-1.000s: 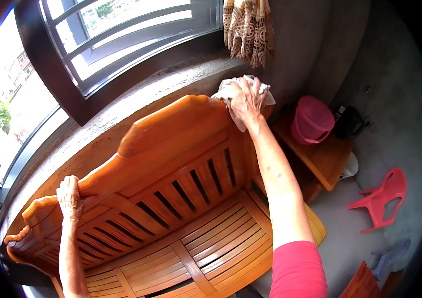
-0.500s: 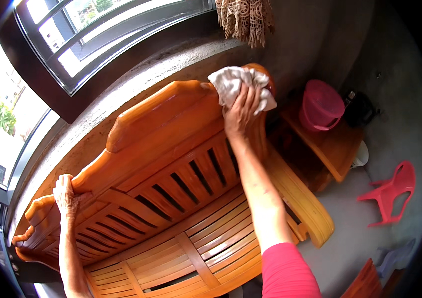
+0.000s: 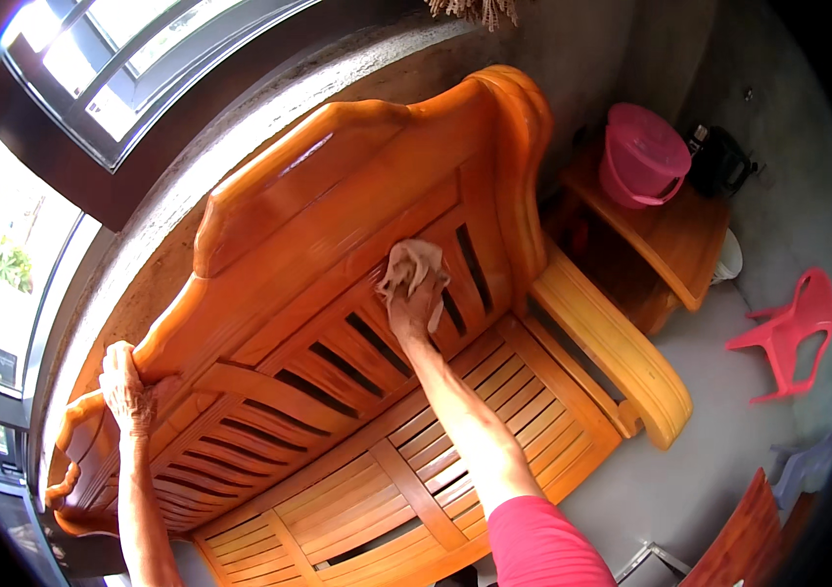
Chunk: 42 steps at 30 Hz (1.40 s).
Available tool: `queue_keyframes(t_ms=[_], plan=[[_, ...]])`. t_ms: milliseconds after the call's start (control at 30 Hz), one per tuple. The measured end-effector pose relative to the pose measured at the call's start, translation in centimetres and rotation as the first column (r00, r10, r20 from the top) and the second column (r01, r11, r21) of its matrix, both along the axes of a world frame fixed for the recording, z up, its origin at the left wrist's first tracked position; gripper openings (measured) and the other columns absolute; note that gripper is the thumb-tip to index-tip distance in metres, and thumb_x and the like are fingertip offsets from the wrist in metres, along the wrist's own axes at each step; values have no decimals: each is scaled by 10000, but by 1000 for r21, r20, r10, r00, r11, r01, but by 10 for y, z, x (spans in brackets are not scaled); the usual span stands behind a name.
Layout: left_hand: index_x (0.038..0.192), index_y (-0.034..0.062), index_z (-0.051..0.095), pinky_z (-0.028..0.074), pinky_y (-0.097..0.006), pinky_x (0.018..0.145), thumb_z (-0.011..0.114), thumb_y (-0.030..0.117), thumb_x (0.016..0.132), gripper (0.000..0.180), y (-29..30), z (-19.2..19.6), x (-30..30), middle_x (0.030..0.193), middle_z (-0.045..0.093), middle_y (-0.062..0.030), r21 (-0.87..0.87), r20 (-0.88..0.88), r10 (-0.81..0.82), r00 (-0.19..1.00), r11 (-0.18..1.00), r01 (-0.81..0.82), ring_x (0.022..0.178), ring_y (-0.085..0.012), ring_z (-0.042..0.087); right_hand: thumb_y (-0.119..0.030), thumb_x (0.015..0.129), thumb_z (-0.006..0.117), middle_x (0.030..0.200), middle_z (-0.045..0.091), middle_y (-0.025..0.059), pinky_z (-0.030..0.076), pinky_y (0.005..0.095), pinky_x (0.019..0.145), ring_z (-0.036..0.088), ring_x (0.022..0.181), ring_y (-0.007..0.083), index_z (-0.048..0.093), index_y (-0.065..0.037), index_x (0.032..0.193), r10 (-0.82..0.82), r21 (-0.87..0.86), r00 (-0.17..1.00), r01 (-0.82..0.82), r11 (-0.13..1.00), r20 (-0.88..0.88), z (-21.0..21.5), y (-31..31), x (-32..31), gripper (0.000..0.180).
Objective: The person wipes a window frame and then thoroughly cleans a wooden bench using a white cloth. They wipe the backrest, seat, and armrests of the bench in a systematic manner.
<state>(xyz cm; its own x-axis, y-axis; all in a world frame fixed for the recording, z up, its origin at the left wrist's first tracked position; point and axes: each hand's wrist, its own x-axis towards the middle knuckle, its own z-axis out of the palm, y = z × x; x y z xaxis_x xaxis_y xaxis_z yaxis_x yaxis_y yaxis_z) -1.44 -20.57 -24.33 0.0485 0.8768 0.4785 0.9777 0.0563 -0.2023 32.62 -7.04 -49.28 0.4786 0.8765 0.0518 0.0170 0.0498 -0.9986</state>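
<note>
A long, glossy orange-brown wooden bench [image 3: 318, 186] with a slatted back and slatted seat fills the middle of the view. My left hand [image 3: 125, 389] grips the top edge of the bench's backrest near its left end, fingers curled over the wood. My right hand [image 3: 414, 305] presses a crumpled pale cloth [image 3: 414, 262] against the backrest, at the upper ends of the slats right of centre. Part of the right hand's fingers is covered by the cloth.
Behind the bench are a concrete ledge and a dark-framed window [image 3: 83, 108]. A small wooden cabinet [image 3: 651, 235] at right carries a pink bucket [image 3: 639, 161] and a black appliance [image 3: 722, 161]. A red plastic chair [image 3: 790, 338] stands on the grey floor.
My right hand has brought the cloth from the backrest's top right corner down and left onto the slatted panel. My left hand keeps its hold. The view has shifted slightly.
</note>
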Motion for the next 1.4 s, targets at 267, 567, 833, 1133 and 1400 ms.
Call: queue_keyframes(t_ms=[267,567,833,1133,1400], plan=[[1048,67,494,409,-436,776,866,308,485,716,-7,-1,-10,1033,526,-116,11,1,-80,997,997,80,975,-348,519,-13,802,663,1387,290,234,315,498,1027,311,1279,372,260,26,1421,-347,366,803,175,914,484,98,80,69,739],[1079,44,472,433,-441,818,846,267,462,755,-9,0,-7,1033,534,-140,8,54,-81,995,997,81,951,-381,531,-47,878,577,1465,149,255,336,488,1040,227,1320,422,47,-79,1486,-24,-390,869,247,887,495,-91,22,98,807],[1078,55,484,449,-413,832,797,85,485,671,-5,3,7,1022,557,-135,-23,172,-38,984,999,43,944,-366,550,-11,836,595,1480,95,272,259,566,1068,154,1335,505,79,-109,1491,-37,-572,969,175,801,244,-80,-20,38,840],[1142,81,488,459,-383,868,709,53,556,627,-7,-4,7,1016,559,-110,-20,192,103,976,995,-101,956,-283,552,98,690,620,1244,342,230,376,552,852,364,1101,404,304,-12,1368,76,49,832,-123,991,550,-38,-48,-19,756],[1192,86,490,445,-360,917,732,70,559,678,-15,2,15,1064,563,-102,-31,332,77,940,997,-70,991,-256,553,16,708,630,1273,381,165,343,518,929,349,1161,386,487,-118,1201,56,41,757,-109,993,651,-147,-57,21,530]])
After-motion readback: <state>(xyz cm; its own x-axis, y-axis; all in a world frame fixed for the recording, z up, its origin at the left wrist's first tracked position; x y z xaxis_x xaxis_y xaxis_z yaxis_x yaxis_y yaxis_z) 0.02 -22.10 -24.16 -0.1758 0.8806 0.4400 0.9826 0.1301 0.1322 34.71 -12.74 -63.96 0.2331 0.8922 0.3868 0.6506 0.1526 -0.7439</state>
